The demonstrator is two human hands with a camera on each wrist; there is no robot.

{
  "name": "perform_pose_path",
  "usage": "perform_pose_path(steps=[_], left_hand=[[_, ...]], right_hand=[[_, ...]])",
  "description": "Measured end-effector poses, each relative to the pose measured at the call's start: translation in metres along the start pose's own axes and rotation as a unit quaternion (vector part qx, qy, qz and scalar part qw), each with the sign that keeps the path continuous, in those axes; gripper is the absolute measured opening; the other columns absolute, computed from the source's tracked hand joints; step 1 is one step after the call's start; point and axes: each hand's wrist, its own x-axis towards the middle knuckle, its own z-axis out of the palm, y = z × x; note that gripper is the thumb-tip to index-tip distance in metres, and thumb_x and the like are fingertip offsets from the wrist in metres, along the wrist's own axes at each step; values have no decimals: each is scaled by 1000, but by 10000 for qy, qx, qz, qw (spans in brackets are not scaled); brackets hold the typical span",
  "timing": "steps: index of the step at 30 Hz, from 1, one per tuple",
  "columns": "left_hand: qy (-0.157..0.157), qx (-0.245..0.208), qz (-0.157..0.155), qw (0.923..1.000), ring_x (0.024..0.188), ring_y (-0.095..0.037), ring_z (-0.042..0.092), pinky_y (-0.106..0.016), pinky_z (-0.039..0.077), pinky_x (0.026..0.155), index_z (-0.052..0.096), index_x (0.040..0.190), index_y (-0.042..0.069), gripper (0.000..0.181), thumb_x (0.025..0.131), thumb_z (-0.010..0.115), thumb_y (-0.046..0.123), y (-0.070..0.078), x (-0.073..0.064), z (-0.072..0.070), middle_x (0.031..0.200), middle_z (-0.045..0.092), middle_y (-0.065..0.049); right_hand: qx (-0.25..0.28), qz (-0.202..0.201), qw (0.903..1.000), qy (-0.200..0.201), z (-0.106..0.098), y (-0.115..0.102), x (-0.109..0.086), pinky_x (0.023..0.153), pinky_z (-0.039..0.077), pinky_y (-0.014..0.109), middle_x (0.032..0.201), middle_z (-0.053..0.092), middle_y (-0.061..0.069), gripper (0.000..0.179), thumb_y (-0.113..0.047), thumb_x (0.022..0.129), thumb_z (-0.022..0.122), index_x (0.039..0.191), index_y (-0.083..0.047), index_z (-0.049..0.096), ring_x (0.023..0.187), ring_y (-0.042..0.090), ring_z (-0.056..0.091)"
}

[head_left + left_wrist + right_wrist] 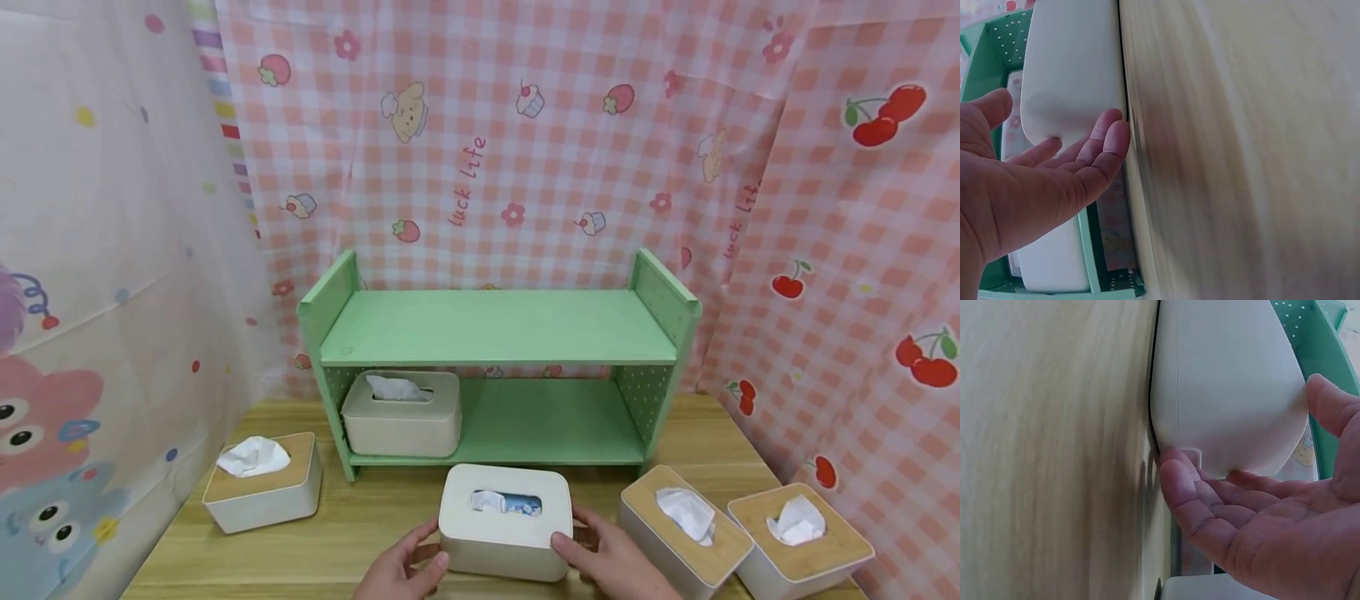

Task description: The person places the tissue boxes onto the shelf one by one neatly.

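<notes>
Sitting on a wood-grain table (356, 508) in the head view: a white rounded-corner tissue box (506, 529) — light-green two-tier shelf (498, 327) behind, wood-topped white boxes (273, 500) flanking. Left wrist: left hand (1038, 187) relaxed, thumb clear. Right wrist: right hand (1266, 515) gripping its end.

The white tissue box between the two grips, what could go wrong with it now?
If lifted, the white tissue box might tip: the left grip's thumb looks clear of it in the left wrist view, while the right grip holds its other end. Moved onto the lower shelf, it could bump the box at the left. The right grip might also knock the nearby wood-topped box.
</notes>
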Motion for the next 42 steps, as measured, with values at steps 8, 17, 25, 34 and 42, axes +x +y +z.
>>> perform_pose_path(steps=[8,17,25,34,42], left_hand=[[24,-77,-191,9998,115,-36,73,-50,63,91,35,161,-8,81,107,66,43,-2,3,-1,139,64,-36],[97,-107,-516,9986,102,-25,75,-39,61,82,40,163,3,90,99,70,59,-24,18,-3,138,70,-27],[-139,-328,-366,9987,112,-32,76,-43,64,88,35,167,6,88,102,69,54,-49,29,-7,144,64,-32],[-35,-273,-388,9989,126,-36,70,-46,64,95,30,167,0,99,97,77,53,-30,21,-2,147,59,-36],[-84,-239,-127,9996,120,-39,72,-49,63,95,27,165,-7,94,101,76,42,-13,11,2,146,54,-45]], right_hand=[[194,32,9997,-177,-1,3,0,94,62,52,147,58,36,91,-47,107,65,161,15,26,134,45,61],[458,-274,9984,-205,-2,7,-3,95,60,49,150,56,37,87,-41,107,66,161,15,27,137,44,60],[512,-137,9985,-152,-3,9,-1,94,60,47,149,57,35,86,-41,107,66,162,13,27,135,41,62],[524,-149,9985,-83,-2,10,-2,92,61,45,148,59,34,87,-42,106,67,162,12,29,132,38,63],[597,-44,9982,-20,-3,7,-4,91,61,44,147,60,32,87,-43,105,69,162,10,31,131,36,63]])
